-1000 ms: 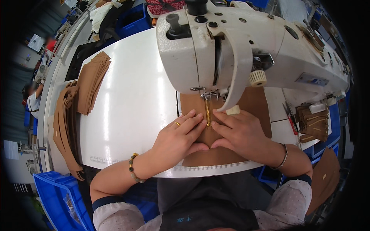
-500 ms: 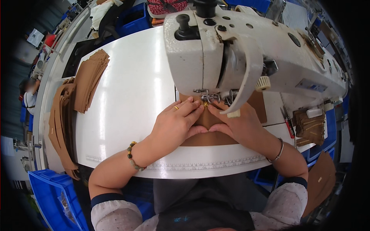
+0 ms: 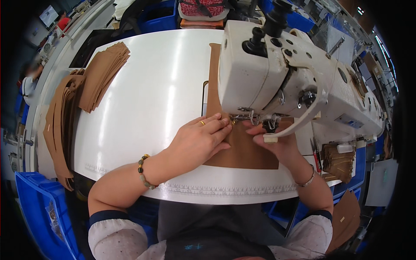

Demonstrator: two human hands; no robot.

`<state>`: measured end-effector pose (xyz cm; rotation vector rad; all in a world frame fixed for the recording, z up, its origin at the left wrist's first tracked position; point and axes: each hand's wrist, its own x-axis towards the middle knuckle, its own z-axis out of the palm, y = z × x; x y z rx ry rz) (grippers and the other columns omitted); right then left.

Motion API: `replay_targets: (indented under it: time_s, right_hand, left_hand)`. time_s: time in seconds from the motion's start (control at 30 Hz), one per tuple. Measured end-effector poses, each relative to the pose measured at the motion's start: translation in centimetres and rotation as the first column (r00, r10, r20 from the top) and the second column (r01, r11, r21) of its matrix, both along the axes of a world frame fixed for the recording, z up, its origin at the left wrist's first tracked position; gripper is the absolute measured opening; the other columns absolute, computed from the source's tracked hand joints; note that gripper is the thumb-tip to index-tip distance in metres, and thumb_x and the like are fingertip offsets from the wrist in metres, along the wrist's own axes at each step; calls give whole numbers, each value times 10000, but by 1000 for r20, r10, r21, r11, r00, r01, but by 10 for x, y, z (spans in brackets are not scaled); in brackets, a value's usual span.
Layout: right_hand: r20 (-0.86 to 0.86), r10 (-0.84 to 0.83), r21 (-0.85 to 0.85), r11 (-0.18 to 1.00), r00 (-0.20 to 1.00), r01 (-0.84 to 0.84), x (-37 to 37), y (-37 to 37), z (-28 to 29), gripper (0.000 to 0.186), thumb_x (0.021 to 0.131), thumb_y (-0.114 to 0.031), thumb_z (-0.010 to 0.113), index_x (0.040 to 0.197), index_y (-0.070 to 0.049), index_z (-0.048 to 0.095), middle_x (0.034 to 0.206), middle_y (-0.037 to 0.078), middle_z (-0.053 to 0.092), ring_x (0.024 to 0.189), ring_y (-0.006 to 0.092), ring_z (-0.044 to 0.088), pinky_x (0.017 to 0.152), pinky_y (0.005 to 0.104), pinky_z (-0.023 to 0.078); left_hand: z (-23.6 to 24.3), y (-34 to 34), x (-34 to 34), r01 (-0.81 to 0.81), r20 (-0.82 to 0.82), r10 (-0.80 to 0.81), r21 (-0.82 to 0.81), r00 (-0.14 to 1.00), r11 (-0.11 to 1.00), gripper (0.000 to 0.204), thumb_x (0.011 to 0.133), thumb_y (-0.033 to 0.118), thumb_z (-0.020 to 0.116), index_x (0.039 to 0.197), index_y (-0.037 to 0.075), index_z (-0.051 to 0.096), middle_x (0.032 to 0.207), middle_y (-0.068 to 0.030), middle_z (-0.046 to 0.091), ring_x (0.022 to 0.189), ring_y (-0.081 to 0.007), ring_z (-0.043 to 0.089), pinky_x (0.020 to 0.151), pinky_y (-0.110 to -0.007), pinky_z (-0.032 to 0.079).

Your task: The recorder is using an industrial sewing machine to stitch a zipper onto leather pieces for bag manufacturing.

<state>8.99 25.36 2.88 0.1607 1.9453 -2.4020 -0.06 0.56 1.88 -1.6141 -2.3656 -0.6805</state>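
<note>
A flat brown piece of leather-like sheet [image 3: 249, 151] lies under the needle area of a white sewing machine [image 3: 255, 73]. Its narrow part runs away from me along the left of the machine head. My left hand [image 3: 201, 138] rests on the sheet's left side, fingers stretched out flat beside the presser foot [image 3: 242, 118]. To the right of the foot, my right hand [image 3: 281, 145] has its fingers spread near the sheet's right side, thumb apart from the forefinger. The machine's pale curved guard partly covers those fingers.
Stacks of brown cut pieces [image 3: 104, 76] [image 3: 60, 125] lie at the left. More small brown pieces [image 3: 338, 162] and red-handled snips [image 3: 317, 158] are on the right. A printed ruler [image 3: 225, 190] follows the white table's near edge. Blue bins [image 3: 43, 216] stand below.
The brown sheet has turned, and its long narrow part now shows beyond the foot. My right hand has drawn away from my left; their thumbs no longer meet. The view has shifted too.
</note>
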Motion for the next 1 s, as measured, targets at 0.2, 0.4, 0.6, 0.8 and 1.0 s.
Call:
replay_targets:
  time_s: [0.2,0.4,0.6,0.8,1.0]
  right_hand:
    - [-338,681,939,193,650,285,23,-32,13,329,835,-197,783,1137,-80,726,1145,87,742,1013,261,724,778,323,604]
    - [-377,616,877,-4,692,481,23,-38,4,311,853,-101,721,1161,-55,722,1122,90,753,920,211,728,704,316,587]
    - [-434,295,885,319,851,340,22,-18,14,202,936,27,645,1106,7,753,963,164,764,802,285,748,740,324,575]
    - [-409,235,873,381,882,304,20,-18,10,202,969,22,628,1122,8,758,921,161,764,781,255,753,735,303,567]
    - [-347,254,836,519,903,176,19,-20,19,190,981,-85,654,1124,-31,767,949,136,768,812,283,737,771,343,568]
  left_hand:
    - [3,-7,-8,-36,329,-29,191,944,981,285,816,-121,607,1044,19,706,1173,-129,735,1118,-323,707,856,-381,588]
    - [16,-11,-13,-250,602,76,211,795,945,248,783,-94,579,980,28,668,974,-88,701,784,-219,635,685,-318,510]
    - [13,-15,-13,-182,223,139,190,965,965,145,766,124,756,854,94,645,677,7,609,563,-178,611,521,-300,465]
    - [-7,-1,-2,-25,-166,31,40,986,999,158,784,209,770,841,103,668,646,-7,632,549,-212,657,483,-357,508]
    - [-11,-2,0,-12,-47,8,-90,999,996,210,806,246,777,696,117,652,626,-21,606,533,-194,644,476,-324,498]
